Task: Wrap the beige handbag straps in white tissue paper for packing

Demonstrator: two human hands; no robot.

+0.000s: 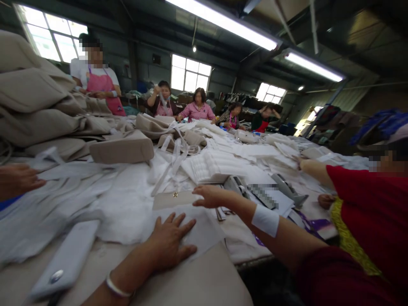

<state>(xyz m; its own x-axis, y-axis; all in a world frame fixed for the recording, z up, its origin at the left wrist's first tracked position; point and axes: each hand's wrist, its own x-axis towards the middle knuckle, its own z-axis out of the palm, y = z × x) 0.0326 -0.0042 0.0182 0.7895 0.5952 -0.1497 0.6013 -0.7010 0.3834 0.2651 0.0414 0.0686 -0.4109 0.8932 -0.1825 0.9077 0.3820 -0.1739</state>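
Note:
My left hand [172, 242], a silver bangle on its wrist, lies with fingers spread over a thin white sheet [204, 223]. Under the sheet is a beige bag [219, 276]; its flap [164, 201] shows beyond the sheet's far edge, with a small gold clasp [175, 194]. My right hand [210, 196] reaches in from the right, fingers stretched toward the flap and apart from each other. I cannot tell whether it touches the flap or sheet. A white patch [265, 220] is on my right forearm.
White sheets [124, 204] and a pale oblong object [68, 255] with a silver knob lie left. Beige bags [121, 146] are piled beyond. A stack of white padding [213, 165] lies ahead. A co-worker's hand [19, 180] and a red-sleeved person [369, 199] flank me.

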